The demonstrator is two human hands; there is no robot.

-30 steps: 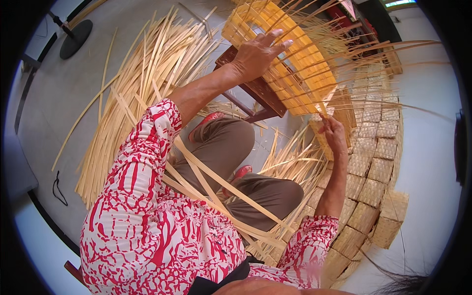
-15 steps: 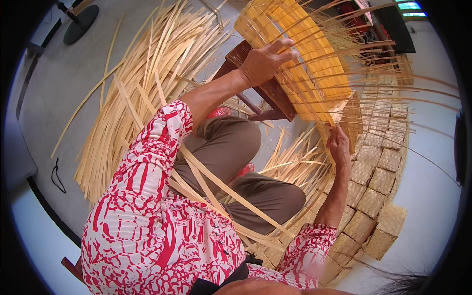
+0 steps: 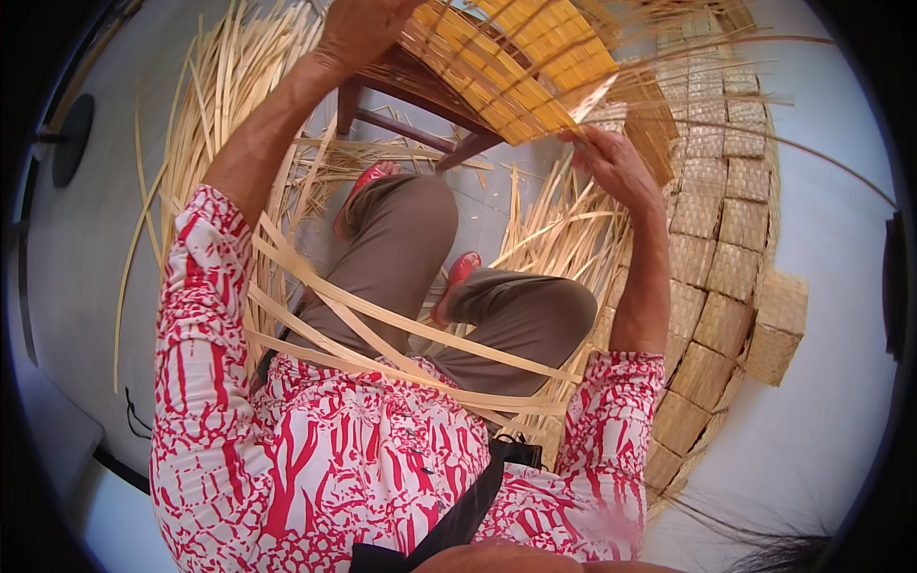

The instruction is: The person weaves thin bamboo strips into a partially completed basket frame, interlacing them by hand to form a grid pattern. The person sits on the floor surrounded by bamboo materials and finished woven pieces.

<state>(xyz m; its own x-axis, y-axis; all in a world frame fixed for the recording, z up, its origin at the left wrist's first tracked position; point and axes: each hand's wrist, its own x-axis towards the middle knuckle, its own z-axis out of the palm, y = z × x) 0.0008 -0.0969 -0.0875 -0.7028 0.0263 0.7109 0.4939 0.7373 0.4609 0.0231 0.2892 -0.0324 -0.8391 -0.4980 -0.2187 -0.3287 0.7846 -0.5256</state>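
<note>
A half-woven yellow bamboo basket [image 3: 478, 72], with long loose strips sticking out, leans over a dark red-brown wooden stool [image 3: 396, 76]. Up at the top edge of the view, my left hand [image 3: 368, 29] grips the basket's left side; its fingertips are partly cut off. My right hand [image 3: 611, 162] is closed at the basket's lower right corner, thumb and fingers pinching the weave there. Several pale flat bamboo strips [image 3: 411, 329] lie across my lap, apart from both hands.
A large heap of loose bamboo strips [image 3: 215, 124] spreads over the floor at left, with another bundle [image 3: 564, 215] right of my knees. Rows of finished small woven boxes [image 3: 693, 263] line the right side, one box [image 3: 776, 329] jutting out. A round black base [image 3: 74, 138] stands far left.
The basket and both hands now appear higher in the view. My left hand has gone from the basket's face to its left side. The right hand stays at the lower corner.
</note>
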